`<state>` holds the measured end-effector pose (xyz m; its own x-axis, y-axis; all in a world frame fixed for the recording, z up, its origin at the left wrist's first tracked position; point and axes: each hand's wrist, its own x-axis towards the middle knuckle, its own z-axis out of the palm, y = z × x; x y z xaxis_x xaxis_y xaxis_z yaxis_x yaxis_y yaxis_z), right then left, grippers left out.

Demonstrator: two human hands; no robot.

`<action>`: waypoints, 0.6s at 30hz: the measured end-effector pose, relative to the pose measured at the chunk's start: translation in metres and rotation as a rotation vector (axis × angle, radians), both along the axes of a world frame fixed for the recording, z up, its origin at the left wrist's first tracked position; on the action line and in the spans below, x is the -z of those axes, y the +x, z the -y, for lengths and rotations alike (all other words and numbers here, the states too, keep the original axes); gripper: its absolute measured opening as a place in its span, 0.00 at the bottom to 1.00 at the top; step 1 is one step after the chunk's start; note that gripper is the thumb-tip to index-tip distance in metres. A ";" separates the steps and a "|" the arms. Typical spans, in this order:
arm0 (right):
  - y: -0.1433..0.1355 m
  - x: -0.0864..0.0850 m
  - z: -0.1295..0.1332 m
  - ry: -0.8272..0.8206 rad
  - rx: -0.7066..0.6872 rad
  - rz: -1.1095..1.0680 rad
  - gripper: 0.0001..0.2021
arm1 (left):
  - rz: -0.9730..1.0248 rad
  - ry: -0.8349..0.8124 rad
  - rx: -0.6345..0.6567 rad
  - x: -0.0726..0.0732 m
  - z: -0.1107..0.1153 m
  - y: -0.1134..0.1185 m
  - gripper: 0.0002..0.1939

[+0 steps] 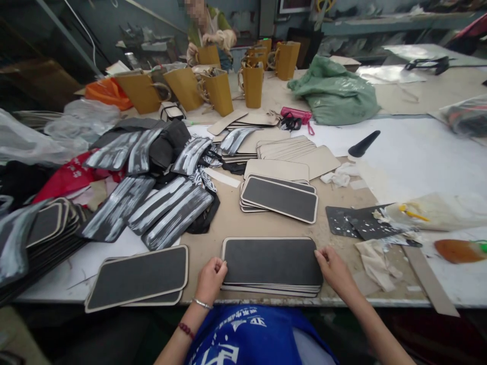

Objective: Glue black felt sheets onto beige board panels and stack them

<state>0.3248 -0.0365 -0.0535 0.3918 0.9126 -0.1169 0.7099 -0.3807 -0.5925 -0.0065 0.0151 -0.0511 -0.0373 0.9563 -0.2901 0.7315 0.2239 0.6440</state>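
Both hands, left (210, 278) and right (335, 267), grip the panel stack (272, 262) (lower sheets hidden).

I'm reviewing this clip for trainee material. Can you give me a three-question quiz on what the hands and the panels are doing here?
1. True or false: both hands touch the same stack of dark panels.
2. Which hand wears a bracelet: A left, B right?
3. What colour are the paper bags at the far end of the table?

Key
1. True: left hand and right hand hold the ends of the stack of dark panels.
2. A.
3. Mustard yellow paper bags, near another person's hand.
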 end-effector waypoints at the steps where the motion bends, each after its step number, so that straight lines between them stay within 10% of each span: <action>1: 0.000 0.001 -0.002 -0.008 0.003 0.014 0.13 | 0.003 -0.005 0.008 0.003 0.000 0.000 0.10; 18: -0.005 0.016 -0.007 0.039 -0.032 0.133 0.09 | 0.029 -0.021 -0.014 0.010 0.002 0.000 0.11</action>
<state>0.3198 -0.0299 -0.0693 0.3720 0.9277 -0.0304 0.7944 -0.3352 -0.5065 -0.0062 0.0129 -0.0613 -0.0422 0.9493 -0.3114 0.7091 0.2480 0.6600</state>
